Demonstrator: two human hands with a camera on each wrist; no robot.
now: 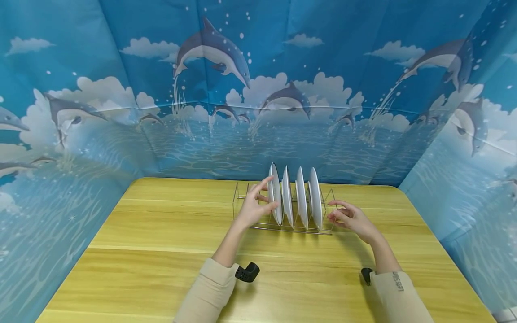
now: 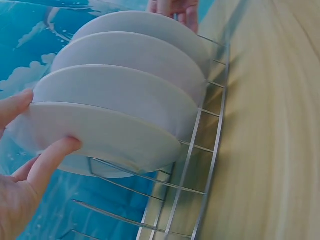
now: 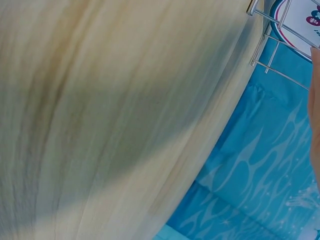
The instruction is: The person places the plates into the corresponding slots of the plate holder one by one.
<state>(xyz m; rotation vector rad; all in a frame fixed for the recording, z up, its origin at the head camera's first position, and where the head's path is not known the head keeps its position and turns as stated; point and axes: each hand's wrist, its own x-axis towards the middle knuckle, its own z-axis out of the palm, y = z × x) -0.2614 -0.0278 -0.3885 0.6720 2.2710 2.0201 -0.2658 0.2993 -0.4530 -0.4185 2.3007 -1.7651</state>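
Observation:
Several white plates (image 1: 301, 197) stand upright, side by side, in a metal wire dish rack (image 1: 307, 231). My left hand (image 1: 252, 207) is at the leftmost plate (image 2: 100, 132), fingers spread; the thumb touches its outer face and the index fingertip meets its rim. My right hand (image 1: 355, 222) is at the rack's right end, its curled fingers and thumb around the end wire. Behind the plates, part of that hand shows in the left wrist view. Only its edge enters the right wrist view, beside a plate face (image 3: 292, 35) with a dark blue rim and printed marks.
The rack stands near the back edge of a yellow wooden table (image 1: 169, 233). A blue curtain (image 1: 258, 134) printed with dolphins hangs behind and on both sides. Black wrist-camera mounts (image 1: 247, 272) are on both wrists, beside beige sleeves (image 1: 212, 287).

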